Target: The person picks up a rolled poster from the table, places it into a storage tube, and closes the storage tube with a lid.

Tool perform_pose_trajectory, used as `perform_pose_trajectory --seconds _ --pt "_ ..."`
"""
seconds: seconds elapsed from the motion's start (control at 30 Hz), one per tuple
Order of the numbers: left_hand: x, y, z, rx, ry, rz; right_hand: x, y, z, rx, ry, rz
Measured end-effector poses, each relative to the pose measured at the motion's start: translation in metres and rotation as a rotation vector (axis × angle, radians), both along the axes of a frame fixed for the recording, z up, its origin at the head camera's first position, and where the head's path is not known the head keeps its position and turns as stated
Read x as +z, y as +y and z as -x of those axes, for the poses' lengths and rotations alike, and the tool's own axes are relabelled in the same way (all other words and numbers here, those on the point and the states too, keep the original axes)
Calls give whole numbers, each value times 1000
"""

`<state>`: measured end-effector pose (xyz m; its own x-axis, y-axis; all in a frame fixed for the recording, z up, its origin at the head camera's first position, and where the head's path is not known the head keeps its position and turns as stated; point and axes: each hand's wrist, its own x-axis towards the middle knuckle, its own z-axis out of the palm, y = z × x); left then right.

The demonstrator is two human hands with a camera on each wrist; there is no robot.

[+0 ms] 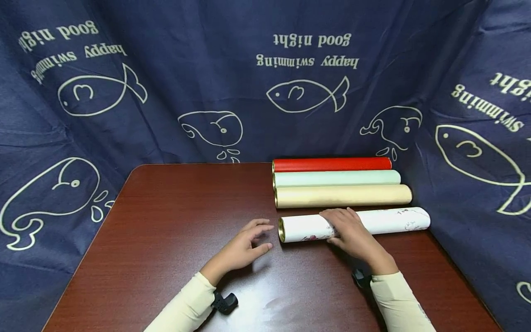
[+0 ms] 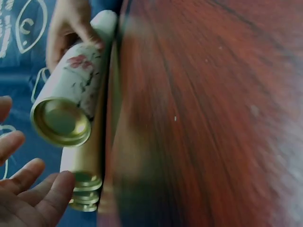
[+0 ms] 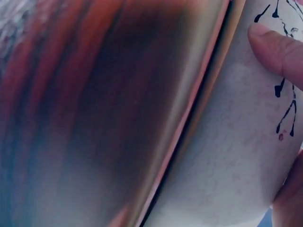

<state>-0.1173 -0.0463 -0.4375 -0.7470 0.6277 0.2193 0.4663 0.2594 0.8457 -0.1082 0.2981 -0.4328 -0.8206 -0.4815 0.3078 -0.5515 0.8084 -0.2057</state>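
Note:
A white paper tube [image 1: 390,222] printed with dark branches and red blossoms lies crosswise on the table, its brass-coloured end [image 1: 281,229] facing left. My right hand [image 1: 352,235] grips the tube around its middle, fingers over the top and thumb [image 3: 277,52] on the near side. Just left of the brass end, my left hand [image 1: 240,249] is held with loosely spread fingers, apart from the tube and holding nothing. The left wrist view shows the tube's recessed metal cap [image 2: 61,120] beyond those fingertips. In the right wrist view the white surface is close and partly cut off.
Behind the white tube, a cream tube [image 1: 344,196], a pale green tube [image 1: 336,178] and a red tube [image 1: 332,164] lie parallel, side by side. The brown table [image 1: 186,207] meets a dark blue printed curtain [image 1: 207,69] at its back and sides.

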Motion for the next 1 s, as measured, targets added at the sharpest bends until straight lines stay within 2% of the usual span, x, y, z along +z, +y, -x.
perform_pose_trajectory --seconds 0.17,0.27,0.5,0.73,1.0 --pt "-2 -21 -7 31 -8 5 -4 -2 9 14 -15 2" --pt "-3 -27 -9 41 4 -26 -2 -1 14 14 -16 -7" --pt "1 -38 -10 42 22 -13 2 7 18 -31 42 -14" --pt "2 -63 -13 135 11 -17 -6 9 22 -27 84 -5" --pt "1 -101 -17 231 19 32 -6 2 26 -77 54 -46"
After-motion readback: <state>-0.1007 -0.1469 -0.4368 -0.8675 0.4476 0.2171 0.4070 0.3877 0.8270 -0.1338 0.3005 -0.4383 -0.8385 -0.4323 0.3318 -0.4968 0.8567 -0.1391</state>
